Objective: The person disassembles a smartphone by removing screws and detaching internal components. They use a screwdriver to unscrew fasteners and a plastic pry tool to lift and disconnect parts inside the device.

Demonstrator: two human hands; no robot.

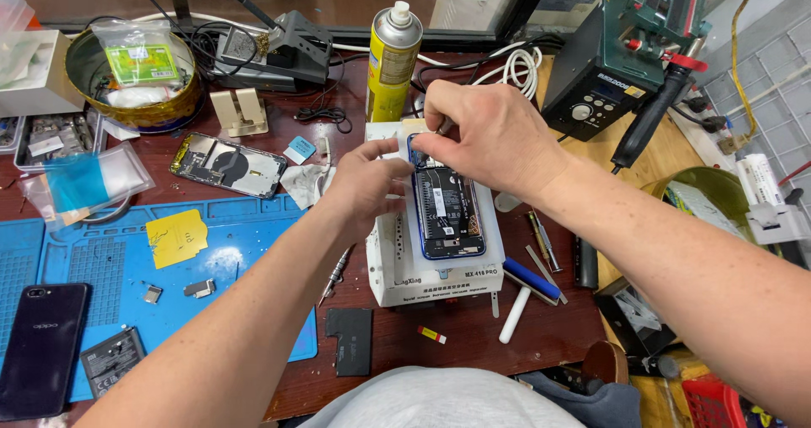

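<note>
The opened phone point(447, 211) — blue-edged, back off, dark battery exposed — lies lengthwise on the white heating block point(435, 272) at the centre of the bench. My left hand point(363, 190) curls against the phone's left edge at about 9 o'clock from it, fingers closed on the frame near its upper corner. My right hand point(490, 136) comes over from 1 o'clock and covers the phone's top end; thumb and forefinger are pinched narrow there, on the upper edge, though I cannot tell whether a small part sits between them. Yellow spray can point(393, 60) stands upright at 12 o'clock, just behind the block. Another stripped phone shell point(229, 165) lies at 10 o'clock on the wood. The blue work mat point(245, 250) spreads at 9 o'clock, carrying a yellow note point(176, 237); a black phone point(40, 348) rests face up at 8 o'clock on the mat's near corner. Dark green hot-air station point(621, 60) at 2 o'clock — well apart from both hands.
</note>
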